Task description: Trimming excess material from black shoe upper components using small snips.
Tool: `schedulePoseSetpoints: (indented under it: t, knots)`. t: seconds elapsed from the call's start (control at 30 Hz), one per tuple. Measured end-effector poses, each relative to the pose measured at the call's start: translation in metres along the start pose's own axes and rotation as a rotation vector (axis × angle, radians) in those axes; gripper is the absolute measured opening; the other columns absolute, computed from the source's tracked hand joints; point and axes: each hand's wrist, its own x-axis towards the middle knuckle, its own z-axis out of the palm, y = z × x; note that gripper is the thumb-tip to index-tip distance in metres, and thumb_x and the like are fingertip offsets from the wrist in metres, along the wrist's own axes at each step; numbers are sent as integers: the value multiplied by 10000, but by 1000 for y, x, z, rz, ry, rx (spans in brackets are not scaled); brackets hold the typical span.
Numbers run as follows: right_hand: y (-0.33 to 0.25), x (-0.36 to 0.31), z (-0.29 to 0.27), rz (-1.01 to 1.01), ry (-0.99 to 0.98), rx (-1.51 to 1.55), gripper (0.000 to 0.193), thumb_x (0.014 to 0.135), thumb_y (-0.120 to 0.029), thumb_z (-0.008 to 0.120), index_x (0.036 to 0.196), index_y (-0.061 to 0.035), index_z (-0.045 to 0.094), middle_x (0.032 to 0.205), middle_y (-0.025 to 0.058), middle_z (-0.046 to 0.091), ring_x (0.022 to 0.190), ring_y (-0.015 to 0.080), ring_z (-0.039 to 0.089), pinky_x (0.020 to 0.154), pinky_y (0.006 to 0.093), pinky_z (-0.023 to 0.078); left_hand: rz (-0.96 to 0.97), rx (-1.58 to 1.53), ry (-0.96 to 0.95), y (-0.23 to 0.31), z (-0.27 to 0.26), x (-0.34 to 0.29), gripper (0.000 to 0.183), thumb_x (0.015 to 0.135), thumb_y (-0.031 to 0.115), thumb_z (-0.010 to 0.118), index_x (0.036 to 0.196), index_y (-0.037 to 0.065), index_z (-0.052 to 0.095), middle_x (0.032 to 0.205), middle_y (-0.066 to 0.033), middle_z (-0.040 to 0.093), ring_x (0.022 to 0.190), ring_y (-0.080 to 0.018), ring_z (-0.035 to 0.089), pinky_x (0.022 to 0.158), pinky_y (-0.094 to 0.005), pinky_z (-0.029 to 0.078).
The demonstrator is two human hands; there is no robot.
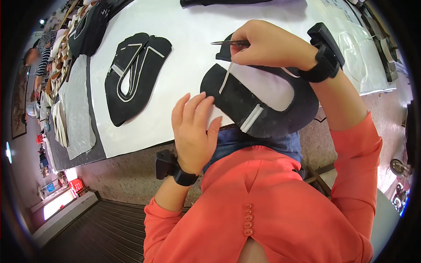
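Observation:
A black U-shaped piece of material [289,118] lies at the table's near edge, partly overhanging it toward my lap. A short, wide white strip [252,118] crosses its near side. My right hand [258,46] is closed above its far left part, gripping a slim dark pointed tool [219,43] whose tip points left. Below that hand, a narrow white strip [226,79] slants down onto the black piece; its upper end is hidden by the fingers. With fingers spread, my left hand [194,127] is at the piece's left edge, fingertips at or touching it.
Farther left on the white-covered table [131,140] lies another black folded piece [142,79] edged with white lines. A black bag-like item [90,28] and clear plastic sheeting [79,109] are at the left end. A looped white cord [353,57] lies at the right. Another person stands far left.

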Motion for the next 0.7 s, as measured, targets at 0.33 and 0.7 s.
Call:
schedulePoseSetpoints:
  t: [0.33, 0.7]
  knots:
    - [2, 9, 21, -99, -26, -17, 270, 772, -213, 640, 807, 54, 665, 658, 143, 589, 602, 197, 535, 609, 345, 467, 30, -36, 39, -8, 9, -3, 447, 863, 78, 739, 1269, 24, 560, 1355, -147, 627, 1318, -423, 502, 1084, -489, 404]
    - [2, 13, 22, -61, -15, -35, 278, 770, -216, 646, 821, 55, 683, 660, 154, 614, 593, 221, 561, 611, 351, 482, 24, 22, 0, -3, 6, -1, 445, 871, 102, 734, 1303, 71, 631, 1339, -121, 617, 1300, -399, 510, 1083, -482, 408]
